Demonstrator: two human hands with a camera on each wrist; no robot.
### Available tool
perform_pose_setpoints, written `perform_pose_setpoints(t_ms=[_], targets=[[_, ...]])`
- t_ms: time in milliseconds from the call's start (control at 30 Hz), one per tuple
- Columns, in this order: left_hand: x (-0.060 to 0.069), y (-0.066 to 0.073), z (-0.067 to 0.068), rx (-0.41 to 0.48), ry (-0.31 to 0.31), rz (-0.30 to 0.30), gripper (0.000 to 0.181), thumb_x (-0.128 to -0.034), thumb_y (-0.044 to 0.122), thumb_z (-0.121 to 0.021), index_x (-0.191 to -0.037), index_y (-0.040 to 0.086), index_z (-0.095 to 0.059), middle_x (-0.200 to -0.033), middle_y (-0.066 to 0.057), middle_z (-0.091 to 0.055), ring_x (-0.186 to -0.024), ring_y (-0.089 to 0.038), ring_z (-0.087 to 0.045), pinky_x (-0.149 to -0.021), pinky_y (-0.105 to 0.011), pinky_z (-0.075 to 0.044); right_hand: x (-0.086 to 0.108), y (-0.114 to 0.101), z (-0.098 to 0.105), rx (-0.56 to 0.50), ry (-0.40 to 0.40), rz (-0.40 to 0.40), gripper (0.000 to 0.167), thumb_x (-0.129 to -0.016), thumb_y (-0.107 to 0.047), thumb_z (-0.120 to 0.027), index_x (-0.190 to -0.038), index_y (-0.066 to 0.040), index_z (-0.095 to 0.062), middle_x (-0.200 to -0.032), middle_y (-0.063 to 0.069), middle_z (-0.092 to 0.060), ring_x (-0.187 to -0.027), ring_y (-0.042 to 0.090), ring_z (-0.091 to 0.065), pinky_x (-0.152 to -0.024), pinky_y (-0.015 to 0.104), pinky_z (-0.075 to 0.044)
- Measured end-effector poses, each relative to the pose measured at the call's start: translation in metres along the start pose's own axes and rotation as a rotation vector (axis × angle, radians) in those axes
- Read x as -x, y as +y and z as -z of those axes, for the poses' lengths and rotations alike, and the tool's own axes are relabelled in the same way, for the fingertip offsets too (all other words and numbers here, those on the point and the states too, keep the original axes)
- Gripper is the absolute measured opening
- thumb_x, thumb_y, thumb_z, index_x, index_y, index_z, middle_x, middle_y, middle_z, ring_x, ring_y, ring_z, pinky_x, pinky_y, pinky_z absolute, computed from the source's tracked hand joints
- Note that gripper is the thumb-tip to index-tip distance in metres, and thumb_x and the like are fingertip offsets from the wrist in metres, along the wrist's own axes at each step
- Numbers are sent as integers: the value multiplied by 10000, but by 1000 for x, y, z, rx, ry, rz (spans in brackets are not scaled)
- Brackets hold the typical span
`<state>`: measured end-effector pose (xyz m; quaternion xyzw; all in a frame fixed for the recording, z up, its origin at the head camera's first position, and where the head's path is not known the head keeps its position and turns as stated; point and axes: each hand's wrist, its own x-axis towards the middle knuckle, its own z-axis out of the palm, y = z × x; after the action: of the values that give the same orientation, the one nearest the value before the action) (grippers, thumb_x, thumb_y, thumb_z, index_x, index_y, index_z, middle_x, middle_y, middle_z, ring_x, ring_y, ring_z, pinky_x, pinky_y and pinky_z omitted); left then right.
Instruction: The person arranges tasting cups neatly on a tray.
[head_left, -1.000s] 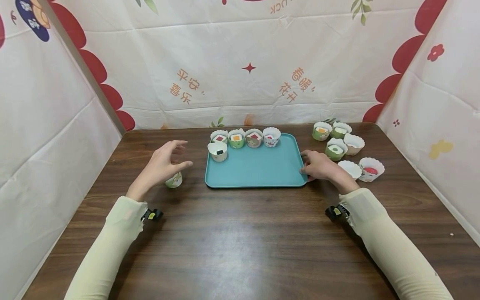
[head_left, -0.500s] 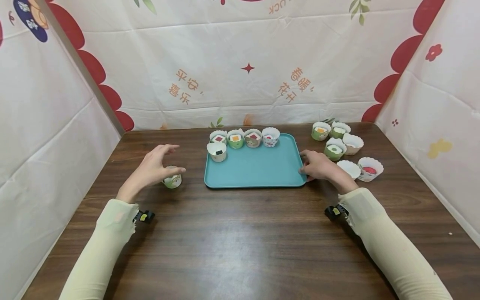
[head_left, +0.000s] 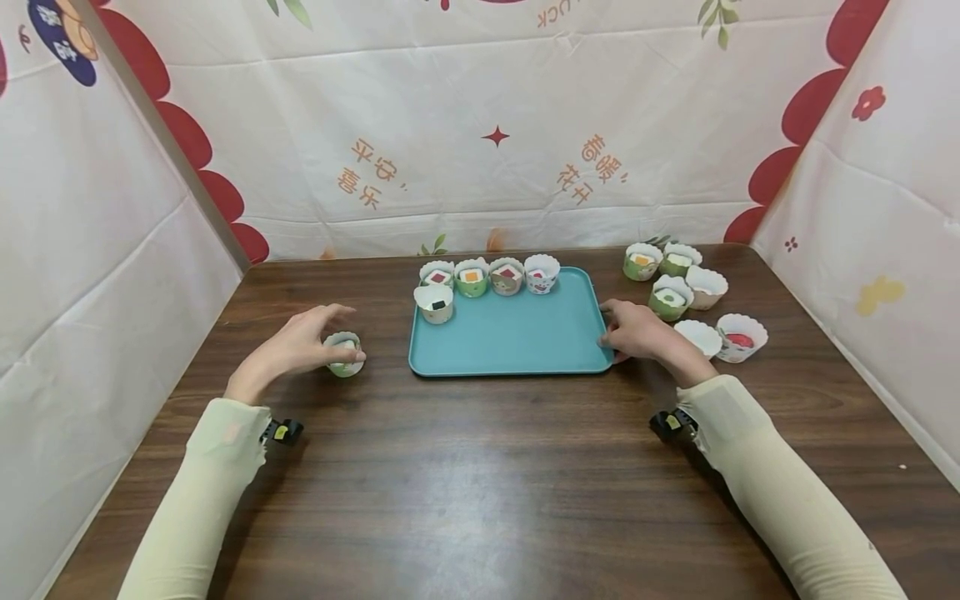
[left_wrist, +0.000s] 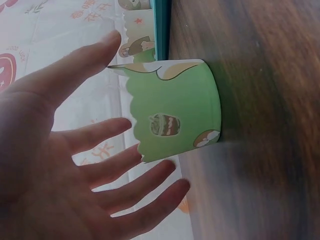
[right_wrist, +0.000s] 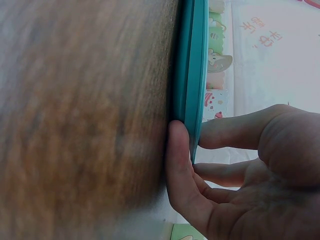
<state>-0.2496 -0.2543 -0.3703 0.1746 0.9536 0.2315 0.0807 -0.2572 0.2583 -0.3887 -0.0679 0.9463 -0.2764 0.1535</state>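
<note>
My left hand reaches around a green paper baking cup that stands on the table left of the tray. Its thumb and fingers are spread and nearly straight at the cup's scalloped rim. Whether the thumb touches the rim I cannot tell. Something white lies inside that cup. With thumb and fingers, my right hand pinches the right edge of a teal tray. In the right wrist view a finger bends under the tray's rim. Several filled paper cups line the tray's back, with another cup in front at the left.
Right of the tray, several more paper cups cluster on the brown wooden table, close to the right hand and forearm. A printed white cloth hangs behind the table and along both sides.
My left hand has moved left and down, from above the green paper cup to around its rim. The right hand and the tray have stayed in place.
</note>
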Motion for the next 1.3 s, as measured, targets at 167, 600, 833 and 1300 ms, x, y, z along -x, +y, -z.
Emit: perform_pose_setpoints(t_ms=[167, 600, 833, 1300], targets=[[3, 1, 1, -7, -44, -3, 798, -854, 433, -834, -1480, 53, -516, -1417, -196, -614, -1267, -355, -584, -1060, -579, -502, 0, 0, 0, -4, -5, 8, 701, -968, -58, -633, -1541, 149, -287, -1036, 273, -605, -768, 257, -697, -624, 343, -652], [4, -3, 0, -11, -92, -27, 708, -834, 240, -864, -1442, 53, -556, -1245, -136, -676, -1099, -281, -604, -956, -462, -516, 1, 0, 1, 11, 0, 16, 688, -970, -58, -636, -1529, 159, -300, -978, 230, -598, -758, 244, -684, -620, 340, -649], [4, -5, -1, -22, -100, 1, 654, -834, 233, -861, -1387, 50, -565, -1208, -144, -673, -1085, -281, -606, -927, -433, -524, 0, 0, 0, 1, -5, 12, 686, -969, -53, -638, -1529, 156, -303, -987, 231, -600, -775, 249, -683, -629, 338, -652], [3, -5, -3, -41, -77, -25, 547, -883, 175, -789, -1377, 67, -582, -1195, -137, -679, -1064, -276, -610, -916, -434, -525, -1, 1, -1, 1, 4, 4, 675, -968, -51, -634, -1530, 144, -316, -988, 227, -600, -773, 246, -685, -629, 331, -652]])
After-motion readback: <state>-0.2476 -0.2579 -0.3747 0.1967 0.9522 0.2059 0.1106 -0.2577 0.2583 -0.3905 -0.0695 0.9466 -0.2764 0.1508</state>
